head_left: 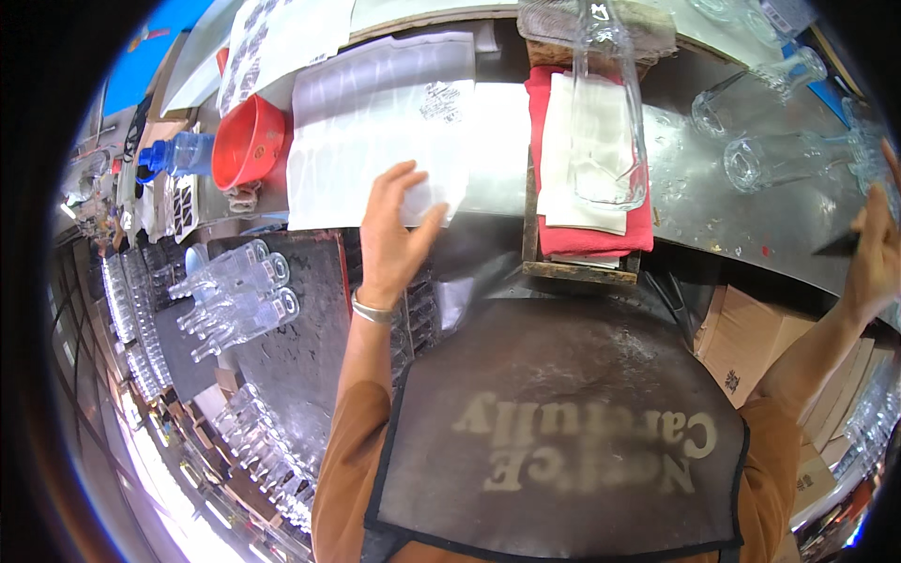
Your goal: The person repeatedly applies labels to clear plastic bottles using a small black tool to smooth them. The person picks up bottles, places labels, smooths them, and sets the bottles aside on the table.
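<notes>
My left hand (399,235) is raised over the near edge of a white printed sheet (375,150), its fingers apart and nothing in them. At the far right, the picture's edge partly cuts off my right hand (875,253). Its fingers are parted and slightly bent, close to clear glass bottles lying on the metal table. One such bottle (779,161) has its base toward the middle; another bottle (751,94) lies behind it. Between my hands, a tall clear glass bottle (610,131) rests on a white cloth (556,202) over a red cloth (638,235) on a wooden stand (577,272).
A red plastic bowl (249,141) and a blue-capped water bottle (183,153) stand left of the sheet. Several clear bottles (239,314) lie on a dark board (300,357) at lower left. Cardboard (751,333) leans below the table at right. A brown apron (563,394) covers my front.
</notes>
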The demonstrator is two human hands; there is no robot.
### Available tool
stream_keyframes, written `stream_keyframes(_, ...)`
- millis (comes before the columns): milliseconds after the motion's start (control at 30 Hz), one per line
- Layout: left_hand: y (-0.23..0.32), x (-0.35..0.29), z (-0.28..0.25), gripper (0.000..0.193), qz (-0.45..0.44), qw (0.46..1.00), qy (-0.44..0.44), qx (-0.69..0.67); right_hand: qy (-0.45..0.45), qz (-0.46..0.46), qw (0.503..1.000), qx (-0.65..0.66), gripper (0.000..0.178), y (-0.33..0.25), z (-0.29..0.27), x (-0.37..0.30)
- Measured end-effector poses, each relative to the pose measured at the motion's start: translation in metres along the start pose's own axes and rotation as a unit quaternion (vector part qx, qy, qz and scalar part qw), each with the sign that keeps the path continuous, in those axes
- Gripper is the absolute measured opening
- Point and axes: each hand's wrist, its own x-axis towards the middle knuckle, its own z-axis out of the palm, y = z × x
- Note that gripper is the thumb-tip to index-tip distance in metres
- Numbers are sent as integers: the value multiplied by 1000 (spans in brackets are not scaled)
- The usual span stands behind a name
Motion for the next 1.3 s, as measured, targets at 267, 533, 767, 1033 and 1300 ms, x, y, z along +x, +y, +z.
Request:
stream_keyframes(267,8,-13,22,24,10,997,17,80,-9,48,972,228,30,-87,53,-27)
stream_keyframes(533,-4,-5,15,11,-151,978,35,-136,-142,25,945,295,28,-140,84,-34)
stream_keyframes(767,-37,4,6,25,-290,884,158,-331,-157,36,942,294,26,-142,89,-40)
stream_keyframes(1033,-52,35,-2,27,-180,837,336,-393,-160,32,942,293,25,-156,90,-38)
stream_keyframes(1300,-87,37,-12,27,-165,769,425,-448,-149,8,947,286,25,-164,96,-33)
